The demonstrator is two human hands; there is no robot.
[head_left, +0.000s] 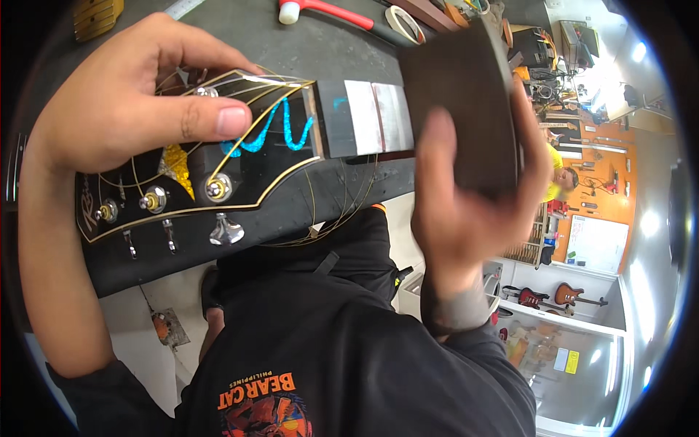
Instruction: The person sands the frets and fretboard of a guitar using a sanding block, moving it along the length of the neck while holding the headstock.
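A black guitar headstock [273, 164] with cream edging and blue and yellow inlays lies across the bench. My left hand [124, 98] grips it from the far side, thumb over the front and the other fingers partly hidden behind. Loose strings [287, 81] curl around the tuning posts [218, 188] and dangle below the neck. Pale tape strips [360, 109] cover part of the fretboard beside a bare metal fret. In my right hand [462, 218], blurred by motion, is a dark brown rectangular block [466, 102], held over the neck and hiding its continuation.
On the dark bench top [240, 29] lie a red-handled mallet [331, 14], a tape roll [405, 25] and a wooden fretted piece [97, 16]. Tools crowd the far right end. Beyond, a person in yellow [555, 175] is near an orange tool wall [611, 193].
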